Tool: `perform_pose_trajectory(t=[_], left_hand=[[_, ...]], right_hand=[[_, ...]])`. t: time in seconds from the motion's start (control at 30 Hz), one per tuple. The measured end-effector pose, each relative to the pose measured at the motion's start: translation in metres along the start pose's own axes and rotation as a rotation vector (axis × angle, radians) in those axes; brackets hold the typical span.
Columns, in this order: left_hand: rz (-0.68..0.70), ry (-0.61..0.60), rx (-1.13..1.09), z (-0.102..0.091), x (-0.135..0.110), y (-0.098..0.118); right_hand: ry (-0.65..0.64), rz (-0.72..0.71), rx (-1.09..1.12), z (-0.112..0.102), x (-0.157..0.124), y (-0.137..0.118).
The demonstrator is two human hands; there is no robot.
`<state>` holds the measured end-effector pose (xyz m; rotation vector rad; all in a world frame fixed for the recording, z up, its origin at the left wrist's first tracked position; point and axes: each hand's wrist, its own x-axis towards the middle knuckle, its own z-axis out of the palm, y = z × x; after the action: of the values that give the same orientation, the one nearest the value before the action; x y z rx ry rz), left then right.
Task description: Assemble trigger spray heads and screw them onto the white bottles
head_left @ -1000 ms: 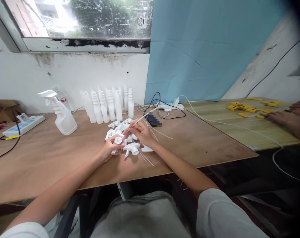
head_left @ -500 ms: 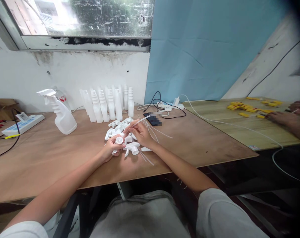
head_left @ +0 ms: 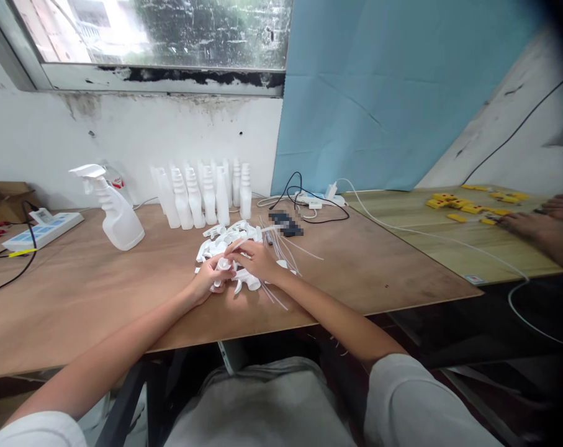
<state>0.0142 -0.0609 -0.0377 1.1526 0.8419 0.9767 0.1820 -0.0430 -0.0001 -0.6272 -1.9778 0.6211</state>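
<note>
My left hand [head_left: 207, 280] is closed around a white trigger spray head [head_left: 223, 265], its round opening turned up toward me. Right beside it, my right hand [head_left: 259, 261] pinches a thin white plastic tube close to the spray head; the fingers hide most of it, and whether its end is inside the head I cannot tell. A heap of white spray heads [head_left: 228, 238] lies just behind both hands, and a few more lie in front of the right one. Loose thin tubes [head_left: 288, 253] fan out over the table to the right.
Several white bottles [head_left: 195, 202] without tops stand by the wall. An assembled spray bottle [head_left: 121, 220] is at left, near a power strip [head_left: 48, 231]. A phone [head_left: 290, 225] and cables lie behind the tubes. Another person's hand [head_left: 526, 223] is near yellow parts [head_left: 453, 202] at far right.
My right hand has moved left and down, in close to the spray head, bringing the tube with it. My left hand has stayed about where it was.
</note>
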Motion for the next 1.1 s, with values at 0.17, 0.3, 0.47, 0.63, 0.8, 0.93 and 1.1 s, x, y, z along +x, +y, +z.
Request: perform_pose_trajectory(t=[0.17, 0.3, 0.47, 0.63, 0.8, 0.93, 1.1], left_hand=[[0.007, 0.012, 0.014, 0.001, 0.000, -0.001], [0.006, 0.027, 0.024, 0.000, 0.000, -0.001], [-0.001, 0.026, 0.022, -0.002, 0.001, -0.002], [0.007, 0.017, 0.026, -0.002, 0.002, -0.004], [0.006, 0.014, 0.050, 0.000, 0.002, -0.004], [0.010, 0.017, 0.074, -0.001, 0.003, -0.005], [0.002, 0.018, 0.083, -0.001, 0.003, -0.006]], right_hand=[[-0.047, -0.042, -0.040, 0.001, 0.000, -0.002], [-0.097, -0.085, -0.071, 0.001, -0.003, -0.002], [-0.065, -0.081, -0.075, 0.002, -0.004, 0.000], [-0.059, -0.080, -0.076, 0.003, -0.005, 0.003], [-0.086, -0.100, -0.073, 0.005, -0.005, 0.010], [-0.096, -0.120, -0.043, 0.006, -0.005, 0.014], [-0.095, -0.120, -0.053, 0.007, -0.007, 0.011]])
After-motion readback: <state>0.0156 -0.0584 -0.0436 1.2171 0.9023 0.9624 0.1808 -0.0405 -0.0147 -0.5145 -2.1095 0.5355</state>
